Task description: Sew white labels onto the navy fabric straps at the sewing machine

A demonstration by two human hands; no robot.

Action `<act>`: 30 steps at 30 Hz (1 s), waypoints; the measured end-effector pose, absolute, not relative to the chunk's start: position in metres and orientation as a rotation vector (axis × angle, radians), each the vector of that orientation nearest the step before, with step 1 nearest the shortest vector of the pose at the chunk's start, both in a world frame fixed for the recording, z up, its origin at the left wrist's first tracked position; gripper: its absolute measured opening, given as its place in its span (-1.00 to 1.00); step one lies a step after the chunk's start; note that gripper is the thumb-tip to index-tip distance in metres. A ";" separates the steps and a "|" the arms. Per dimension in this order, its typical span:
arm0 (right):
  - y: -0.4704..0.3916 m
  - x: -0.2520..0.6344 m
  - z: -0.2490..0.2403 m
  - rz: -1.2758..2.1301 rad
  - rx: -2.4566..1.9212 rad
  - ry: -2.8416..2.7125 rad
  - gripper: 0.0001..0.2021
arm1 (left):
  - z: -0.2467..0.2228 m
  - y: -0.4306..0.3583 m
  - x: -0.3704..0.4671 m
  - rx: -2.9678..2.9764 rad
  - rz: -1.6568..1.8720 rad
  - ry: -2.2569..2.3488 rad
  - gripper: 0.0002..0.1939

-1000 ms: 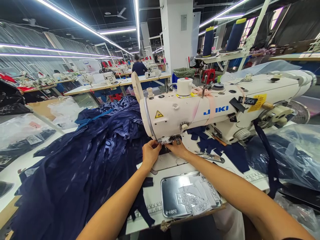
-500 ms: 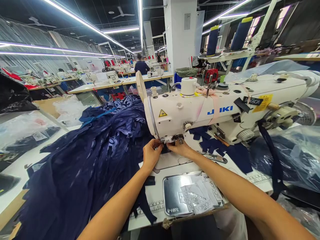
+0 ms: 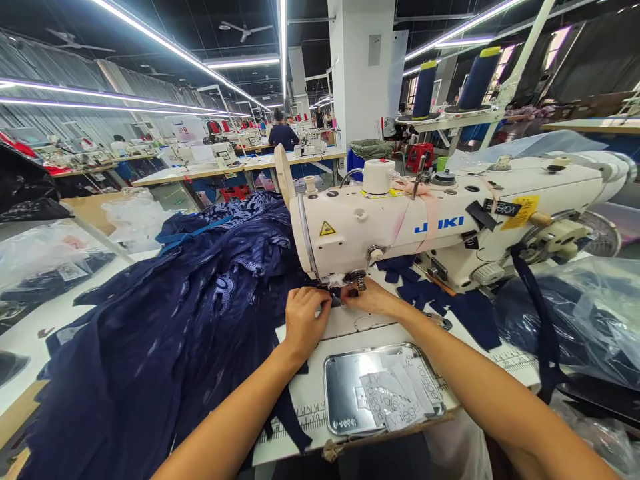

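Observation:
A white sewing machine (image 3: 350,220) stands across the table, its needle area right above my hands. My left hand (image 3: 305,320) is closed in a pinch on navy fabric at the left of the presser foot. Just right of the foot, my right hand (image 3: 373,298) has thumb and fingers pinched at the same dark fabric; its fingertips are partly hidden by the machine head. A large heap of navy fabric (image 3: 150,360) with pale lace-like patterns spreads from the machine over the left side of the table. The needle itself cannot be made out.
In front lies a metal tray (image 3: 345,380) with printed white labels (image 3: 395,400). Navy scraps (image 3: 470,313) and snips (image 3: 440,321) lie to the right, beside plastic-wrapped bundles (image 3: 595,320). Two navy thread cones (image 3: 473,83) stand behind. A co-worker (image 3: 283,135) sits farther back.
Both hands have come slightly toward me from under the machine head, and the right hand has shifted a little right. The gap between the fingertips is wider, showing dark fabric.

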State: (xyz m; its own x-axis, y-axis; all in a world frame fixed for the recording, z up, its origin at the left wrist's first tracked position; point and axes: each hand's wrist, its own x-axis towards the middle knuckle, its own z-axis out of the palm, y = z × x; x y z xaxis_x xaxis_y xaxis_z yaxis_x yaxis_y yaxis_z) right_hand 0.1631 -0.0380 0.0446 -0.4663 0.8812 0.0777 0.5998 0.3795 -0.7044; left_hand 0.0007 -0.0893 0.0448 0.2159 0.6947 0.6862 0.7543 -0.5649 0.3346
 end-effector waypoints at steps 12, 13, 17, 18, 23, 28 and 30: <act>-0.041 0.173 0.056 0.890 -1.246 -2.315 -0.90 | 0.038 -0.079 -0.003 -2.721 -1.115 -1.677 -0.88; -0.040 0.172 0.056 0.823 -1.289 -2.289 -0.90 | 0.039 -0.078 -0.003 -2.662 -1.122 -1.738 -0.88; -0.036 0.169 0.048 0.574 -1.413 -2.169 -0.85 | 0.040 -0.069 -0.003 -2.464 -1.104 -1.957 -0.89; -0.035 0.167 0.045 0.532 -1.420 -2.152 -0.84 | 0.039 -0.067 -0.002 -2.441 -1.097 -1.988 -0.89; -0.030 0.154 0.026 0.433 -1.421 -2.111 -0.83 | 0.035 -0.060 0.003 -2.360 -1.094 -2.089 -0.89; -0.026 0.144 0.014 0.470 -1.427 -2.144 -0.85 | 0.036 -0.062 0.006 -2.343 -1.116 -2.114 -0.89; -0.025 0.144 0.012 0.494 -1.424 -2.149 -0.83 | 0.035 -0.063 0.006 -2.342 -1.127 -2.115 -0.89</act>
